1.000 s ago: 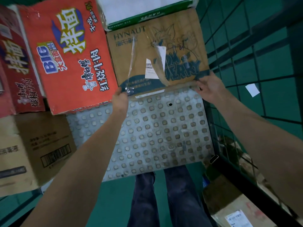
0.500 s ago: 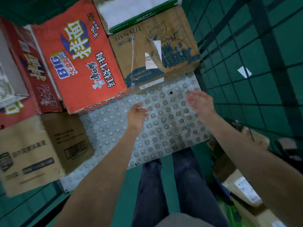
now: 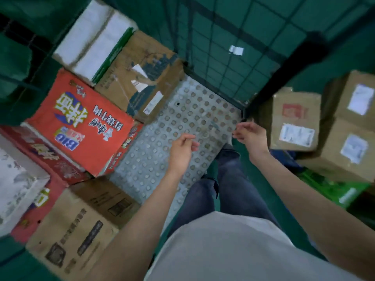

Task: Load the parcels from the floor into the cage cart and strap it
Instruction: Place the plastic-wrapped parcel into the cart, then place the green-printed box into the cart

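Observation:
The cage cart's studded grey floor (image 3: pixel 188 110) lies ahead with its dark wire side wall (image 3: pixel 219 47) behind. On it lie a brown cartoon-printed box (image 3: pixel 142 78), an orange noodle box (image 3: pixel 81 122), a white and green box (image 3: pixel 95 45), a dark red box (image 3: pixel 46 159) and a brown box (image 3: pixel 85 222). My left hand (image 3: pixel 181 151) hovers over the bare cart floor, fingers loosely curled and holding nothing. My right hand (image 3: pixel 251 135) hangs at the cart's right edge, also empty. Brown labelled parcels (image 3: pixel 294 118) are stacked on the floor to the right.
More brown parcels with white labels (image 3: pixel 349 142) stand at the far right on the green floor (image 3: pixel 310 63). A green package (image 3: pixel 332 189) lies below them. A white patterned box (image 3: pixel 16 185) sits at the left edge. My legs stand against the cart's front edge.
Both hands have let go of the brown cartoon-printed box and drawn back toward me. The view has swung right, bringing the stacked floor parcels into sight.

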